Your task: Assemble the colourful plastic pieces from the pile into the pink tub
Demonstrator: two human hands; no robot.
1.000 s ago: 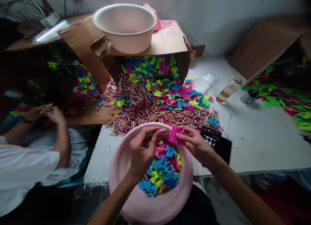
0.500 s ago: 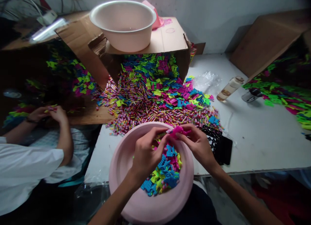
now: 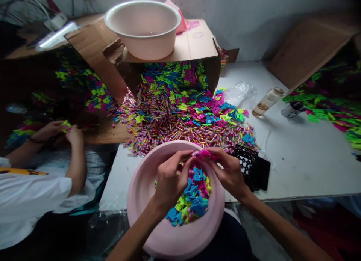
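Note:
Above a pink basin [image 3: 141, 216], my left hand [image 3: 172, 178] pinches a small light-coloured piece [image 3: 194, 154] between thumb and fingertips. My right hand [image 3: 229, 171] grips a magenta plastic piece [image 3: 204, 154], and the two pieces meet end to end between my hands. Fingertips partly cover both. Blue, yellow and magenta plastic pieces [image 3: 194, 197] lie inside the basin under my hands. Just behind the basin a heap of small striped sticks [image 3: 163, 131] is spread on the white table [image 3: 296, 156].
A pale bowl [image 3: 143, 47] tops an open carton [image 3: 203, 43] spilling coloured pieces. Right are a bottle [image 3: 267, 102], a metal cup [image 3: 292, 109], a black perforated holder [image 3: 246, 165] and another carton [image 3: 307, 47]. At left a person [image 3: 34, 201] holds a yellow-green piece [image 3: 66, 126].
My right fingers have shifted slightly and cover more of the magenta piece. The person's hands at left have moved a little right and now hold a yellow-green piece.

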